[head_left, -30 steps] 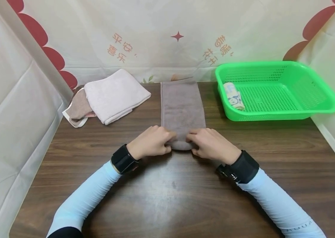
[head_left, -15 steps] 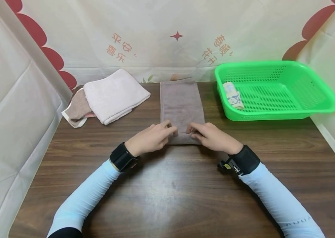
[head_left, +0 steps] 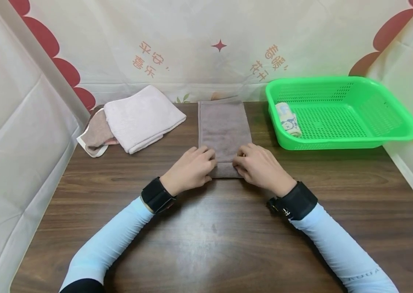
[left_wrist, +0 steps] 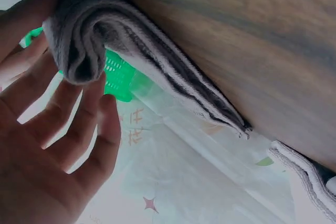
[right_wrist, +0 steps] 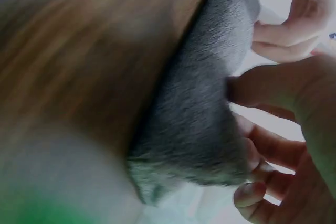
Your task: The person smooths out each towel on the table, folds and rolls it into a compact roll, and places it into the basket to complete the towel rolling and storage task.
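A grey-brown towel (head_left: 224, 128), folded into a long strip, lies on the table running away from me. Its near end is turned over into a thick roll, whose layers show from the side in the left wrist view (left_wrist: 84, 40). My left hand (head_left: 192, 167) grips the roll's left end, fingers curled along its far side. At the right end my right hand (head_left: 262, 166) holds it, with the thumb on the near side and fingers beyond, as the right wrist view shows of the towel (right_wrist: 194, 98).
A folded pale towel (head_left: 142, 118) lies at the back left, partly over a brown cloth with white edging (head_left: 98, 132). To the back right stands a green basket (head_left: 342, 143) with a rolled patterned cloth (head_left: 288, 119) inside. A printed curtain (head_left: 192, 24) closes off the back.
The towel's near edge has been turned over away from me, making a fold. Both hands loosened and shifted slightly forward, then took hold of the folded end again.
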A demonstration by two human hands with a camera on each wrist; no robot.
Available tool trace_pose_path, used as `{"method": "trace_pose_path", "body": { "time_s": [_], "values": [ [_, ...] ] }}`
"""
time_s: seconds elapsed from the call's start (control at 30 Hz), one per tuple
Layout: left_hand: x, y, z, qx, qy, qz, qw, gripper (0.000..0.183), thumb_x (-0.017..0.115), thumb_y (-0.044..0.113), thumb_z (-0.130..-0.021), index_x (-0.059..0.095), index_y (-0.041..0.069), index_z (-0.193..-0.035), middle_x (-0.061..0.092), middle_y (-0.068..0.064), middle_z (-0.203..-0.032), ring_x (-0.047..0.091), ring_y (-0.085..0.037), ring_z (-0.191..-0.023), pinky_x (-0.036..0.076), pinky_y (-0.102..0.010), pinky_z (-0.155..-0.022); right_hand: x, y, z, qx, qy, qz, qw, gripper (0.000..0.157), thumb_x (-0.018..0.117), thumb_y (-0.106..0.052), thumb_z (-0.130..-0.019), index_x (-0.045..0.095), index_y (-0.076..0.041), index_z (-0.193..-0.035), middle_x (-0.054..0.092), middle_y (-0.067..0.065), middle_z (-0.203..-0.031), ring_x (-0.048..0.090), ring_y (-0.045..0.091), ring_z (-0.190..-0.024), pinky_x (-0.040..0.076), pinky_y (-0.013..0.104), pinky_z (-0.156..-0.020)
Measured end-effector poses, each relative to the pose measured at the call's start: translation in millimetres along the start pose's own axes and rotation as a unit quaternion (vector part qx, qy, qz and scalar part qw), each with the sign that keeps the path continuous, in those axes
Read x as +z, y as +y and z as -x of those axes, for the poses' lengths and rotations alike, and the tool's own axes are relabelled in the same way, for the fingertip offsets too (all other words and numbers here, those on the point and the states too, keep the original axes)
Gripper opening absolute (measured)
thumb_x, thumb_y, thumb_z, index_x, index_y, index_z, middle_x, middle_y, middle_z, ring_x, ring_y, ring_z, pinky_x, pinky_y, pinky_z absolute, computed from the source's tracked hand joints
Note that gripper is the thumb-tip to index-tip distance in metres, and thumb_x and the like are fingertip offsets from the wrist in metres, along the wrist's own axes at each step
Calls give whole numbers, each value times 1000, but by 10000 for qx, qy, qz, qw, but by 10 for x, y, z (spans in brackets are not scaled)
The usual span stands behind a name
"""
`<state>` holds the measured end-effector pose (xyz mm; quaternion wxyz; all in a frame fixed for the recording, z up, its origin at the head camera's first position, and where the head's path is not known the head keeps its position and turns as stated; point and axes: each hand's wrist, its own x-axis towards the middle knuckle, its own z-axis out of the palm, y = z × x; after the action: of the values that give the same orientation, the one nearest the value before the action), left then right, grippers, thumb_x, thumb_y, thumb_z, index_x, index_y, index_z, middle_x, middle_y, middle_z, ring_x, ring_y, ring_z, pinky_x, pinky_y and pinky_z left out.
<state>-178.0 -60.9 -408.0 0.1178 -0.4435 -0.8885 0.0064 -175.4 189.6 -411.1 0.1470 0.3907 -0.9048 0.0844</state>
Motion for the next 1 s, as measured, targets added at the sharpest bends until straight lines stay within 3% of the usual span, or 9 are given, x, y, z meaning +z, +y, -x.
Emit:
{"method": "trace_pose_path", "body": {
  "time_s": [0.17,0.27,0.37,0.5,0.73,0.9,1.0],
  "values": [
    [34,13,-6,-41,301,111,9995,31,77,18,-83,61,13,-109,65,2,-79,66,-18,-72,51,-37,-66,-37,-74,2,-129,-290,620,9976,25,86,-30,-79,73,-11,-89,65,5,-92,62,27,-84,54,43,-70],
    [60,4,-1,-10,502,328,9982,34,71,10,-81,51,13,-109,53,5,-65,55,-14,-55,46,-35,-57,-34,-81,2,-86,-446,684,9966,34,92,-28,-74,73,-9,-94,67,6,-93,64,28,-89,55,45,-75],
    [78,-10,3,40,622,454,9970,34,68,7,-80,48,11,-108,46,5,-61,47,-12,-50,43,-34,-52,-21,-70,0,-72,-515,655,9965,33,90,-20,-73,72,-9,-98,68,6,-92,65,28,-88,55,45,-76],
    [76,-37,16,8,509,701,9962,34,66,7,-82,48,10,-110,44,5,-60,44,-12,-51,43,-33,-50,3,-52,1,-80,-448,556,9974,28,84,-15,-75,71,-9,-99,67,5,-87,65,27,-85,53,43,-74],
    [-27,-81,50,-175,-213,1237,9919,31,67,11,-83,62,14,-114,60,5,-75,53,-15,-60,48,-35,-56,42,-38,-10,145,-415,-30,9990,29,73,-13,-77,76,-13,-106,70,1,-89,64,20,-78,53,39,-67],
    [-85,-50,41,-200,-362,820,9958,33,81,33,-85,72,18,-113,71,1,-107,68,-19,-92,56,-41,-78,65,-10,-6,557,-634,-560,9949,27,67,-14,-85,78,-15,-109,74,0,-96,61,15,-77,50,33,-63],
    [-89,-19,34,-76,-279,600,9978,37,84,37,-84,72,15,-112,68,-1,-106,67,-20,-95,56,-41,-81,66,5,-10,800,-763,-870,9901,28,65,-15,-88,77,-14,-114,75,2,-101,62,15,-80,51,34,-65]
  ]
}}
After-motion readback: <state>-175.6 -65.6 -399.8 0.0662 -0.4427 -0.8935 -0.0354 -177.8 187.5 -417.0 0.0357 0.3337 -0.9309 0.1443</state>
